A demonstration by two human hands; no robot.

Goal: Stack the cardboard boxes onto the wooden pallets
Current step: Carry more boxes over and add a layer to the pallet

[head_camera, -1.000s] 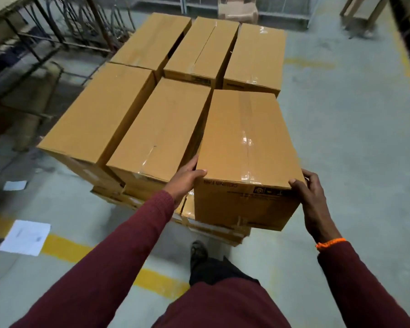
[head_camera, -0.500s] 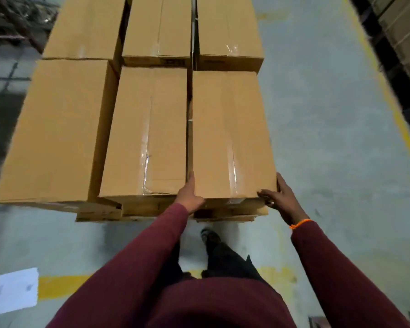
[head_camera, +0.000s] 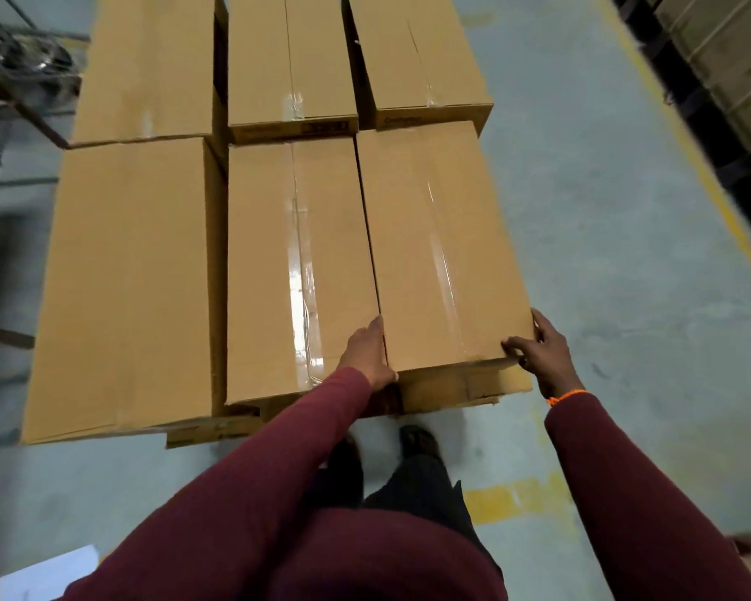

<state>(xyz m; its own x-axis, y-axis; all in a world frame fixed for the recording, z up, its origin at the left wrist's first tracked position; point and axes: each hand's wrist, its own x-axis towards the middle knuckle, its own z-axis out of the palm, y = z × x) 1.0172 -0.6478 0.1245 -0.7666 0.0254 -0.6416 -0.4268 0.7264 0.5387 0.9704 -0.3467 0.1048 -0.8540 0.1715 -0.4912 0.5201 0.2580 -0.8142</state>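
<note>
As left hand [head_camera: 367,357], right hand [head_camera: 543,353] seemingly grip, glossy-taped cardboard box [head_camera: 439,253]

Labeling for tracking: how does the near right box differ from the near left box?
Near right box is narrower than near left box. Right has glossy tape down its top; left shows none. Left hand and right hand hold the right box's near corners; left box is untouched. Both: brown cardboard.

Grey conc. floor [head_camera: 603,188] – yel. line [head_camera: 512,498], metal rack [head_camera: 18,93]
</note>
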